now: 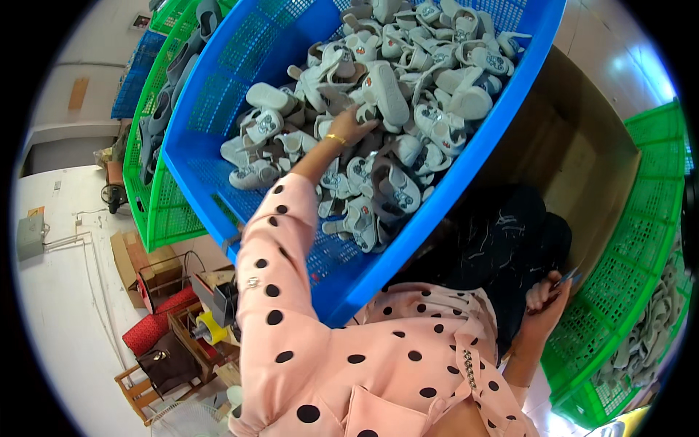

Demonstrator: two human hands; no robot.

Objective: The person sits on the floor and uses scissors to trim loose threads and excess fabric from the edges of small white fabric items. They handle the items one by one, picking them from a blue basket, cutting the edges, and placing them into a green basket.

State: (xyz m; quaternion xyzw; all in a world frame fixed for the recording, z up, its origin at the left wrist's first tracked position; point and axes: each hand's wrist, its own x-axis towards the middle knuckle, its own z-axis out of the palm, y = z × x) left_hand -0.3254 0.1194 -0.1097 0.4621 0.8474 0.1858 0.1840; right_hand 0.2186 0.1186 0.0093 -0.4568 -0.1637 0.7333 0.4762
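A large blue plastic basket (177, 162) holds a heap of small light-grey shoes (442, 125) with printed animal designs and pale soles. My left hand (351, 127) reaches into the heap, a yellow bracelet at its wrist. Its fingers are curled on a small grey shoe (387, 97) that stands tilted with its sole showing; the fingertips are partly hidden among the shoes. Low at the right, beside my dark trousers, my right hand (546, 300) is closed around a small pointed metal tool (567, 279), apparently thread snips, with the blades sticking out past the fingers.
Green baskets (611, 306) stand at the right, one with grey pieces inside. Another green basket (169, 222) with grey shoes is at the left. A brown cardboard box (575, 138) lies behind the blue basket's right side. A wooden chair (156, 386) carries a dark bag.
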